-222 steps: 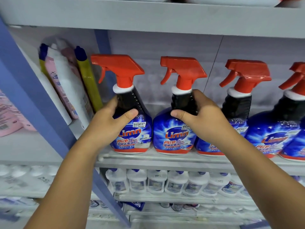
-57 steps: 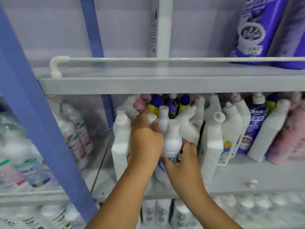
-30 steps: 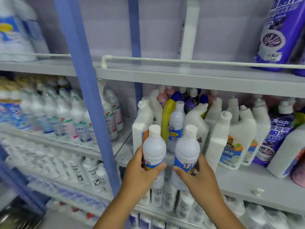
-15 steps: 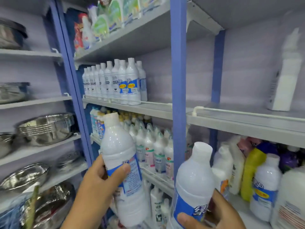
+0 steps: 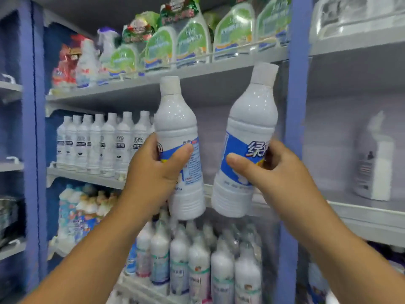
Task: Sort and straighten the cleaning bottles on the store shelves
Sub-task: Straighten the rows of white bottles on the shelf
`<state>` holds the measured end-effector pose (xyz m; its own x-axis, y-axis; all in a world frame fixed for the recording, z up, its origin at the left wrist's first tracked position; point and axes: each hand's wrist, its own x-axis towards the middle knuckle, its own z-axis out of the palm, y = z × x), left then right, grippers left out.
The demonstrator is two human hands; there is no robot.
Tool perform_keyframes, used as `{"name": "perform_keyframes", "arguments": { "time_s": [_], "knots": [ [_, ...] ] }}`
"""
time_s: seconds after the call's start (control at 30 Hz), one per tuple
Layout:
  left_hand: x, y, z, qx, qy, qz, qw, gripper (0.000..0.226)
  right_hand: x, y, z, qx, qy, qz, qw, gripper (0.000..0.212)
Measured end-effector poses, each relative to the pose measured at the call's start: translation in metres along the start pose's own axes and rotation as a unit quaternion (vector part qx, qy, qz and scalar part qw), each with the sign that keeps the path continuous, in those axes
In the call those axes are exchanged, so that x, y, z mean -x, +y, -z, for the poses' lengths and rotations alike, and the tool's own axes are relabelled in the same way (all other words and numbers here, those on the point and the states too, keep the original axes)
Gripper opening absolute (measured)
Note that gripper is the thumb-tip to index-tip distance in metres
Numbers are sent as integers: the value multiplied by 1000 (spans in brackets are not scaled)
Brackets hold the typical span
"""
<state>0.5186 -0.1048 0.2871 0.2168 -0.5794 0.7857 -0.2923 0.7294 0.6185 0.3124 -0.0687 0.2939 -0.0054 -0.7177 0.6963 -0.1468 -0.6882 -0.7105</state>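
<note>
**A:** What fills the middle of the frame?

**B:** Two white bottles with blue labels, each held up in the air by one bare hand. The left hand (image 5: 153, 172) wraps its fingers and thumb round the label band of the left bottle (image 5: 177, 132), which stands nearly upright at the centre. The right hand (image 5: 274, 172) grips the right bottle (image 5: 249, 137) the same way, just right of centre; this one tilts, its cap leaning toward the upper right.

**A:** Do the bottles touch?

**B:** No. They sit side by side with a narrow gap, closest near their bases.

**A:** And behind them?

**B:** Grey store shelves on blue uprights. At centre left, a row of matching white bottles (image 5: 98, 143) stands on the middle shelf (image 5: 87, 177), level with the left hand. Along the top of the frame, green-labelled spray bottles (image 5: 192, 40) line the upper shelf. At the bottom centre, more white bottles (image 5: 197, 264) with paler labels are packed together, blurred. A blue post (image 5: 295, 84) runs top to bottom right of the held bottles. At the right edge, a single white angled-neck bottle (image 5: 377, 163) stands alone on its shelf.
</note>
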Motion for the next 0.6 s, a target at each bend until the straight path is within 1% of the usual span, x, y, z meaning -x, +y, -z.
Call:
{"name": "perform_keyframes", "arguments": {
  "time_s": [0.03, 0.1, 0.2, 0.27, 0.4, 0.47, 0.6],
  "knots": [
    [-17, -5, 0, -9, -3, -14, 1000, 12, -14, 1, -8, 14, 17, 3, 1000, 30],
    [-49, -14, -3, -29, -4, -31, 999, 13, -36, 6, -19, 33, 47, 0, 998, 31],
    [-88, -30, -13, -35, -26, -20, 999, 23, -61, 14, -30, 71, 95, -18, 993, 31],
    [-104, -41, -23, -34, -50, -13, 998, 32, -75, 19, -33, 97, 109, -26, 989, 29],
    [-116, -55, -38, -51, -98, -19, 994, 35, -96, 36, -39, 156, 120, -56, 979, 33],
    [-122, -59, -46, -54, -110, -4, 992, 37, -104, 46, -40, 173, 120, -82, 974, 34],
    [-128, -71, -56, -85, -146, 27, 985, 43, -112, 61, -42, 187, 94, -122, 970, 32]
  ]
}}
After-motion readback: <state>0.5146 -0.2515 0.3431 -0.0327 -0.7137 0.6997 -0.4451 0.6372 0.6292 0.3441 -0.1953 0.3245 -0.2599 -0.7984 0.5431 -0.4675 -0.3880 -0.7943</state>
